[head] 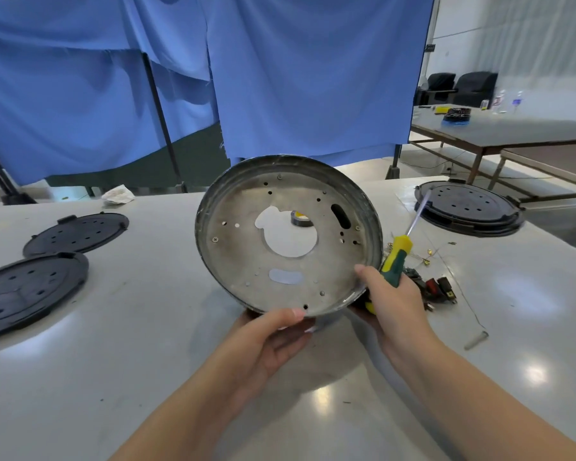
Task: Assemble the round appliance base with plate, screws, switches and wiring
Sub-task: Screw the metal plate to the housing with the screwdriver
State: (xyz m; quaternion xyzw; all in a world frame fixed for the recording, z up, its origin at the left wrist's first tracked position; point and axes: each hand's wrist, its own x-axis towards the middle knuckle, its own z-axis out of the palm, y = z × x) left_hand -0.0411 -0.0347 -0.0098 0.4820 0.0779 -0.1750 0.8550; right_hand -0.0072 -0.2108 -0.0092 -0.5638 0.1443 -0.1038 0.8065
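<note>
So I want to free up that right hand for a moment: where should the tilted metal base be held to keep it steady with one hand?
Probably the raised rim at its lower edge, from below, where the left hand already pinches it, thumb inside. The round metal base stands tilted on edge off the table, so the rim wall gives a lip to hook. Its flat face is only holes and cutouts. The right hand holds rim and screwdriver together.

No readable text is showing anywhere in this view.

The round metal base (288, 234) is showing only bare holes and screws, with no marking; the screwdriver (396, 257) handle is carrying no legible brand; the black plastic covers (75, 232) are showing no lettering; a small dark sign (430, 48) on the far wall and the bottles' (507, 101) labels are appearing too small and blurred to read.
</note>
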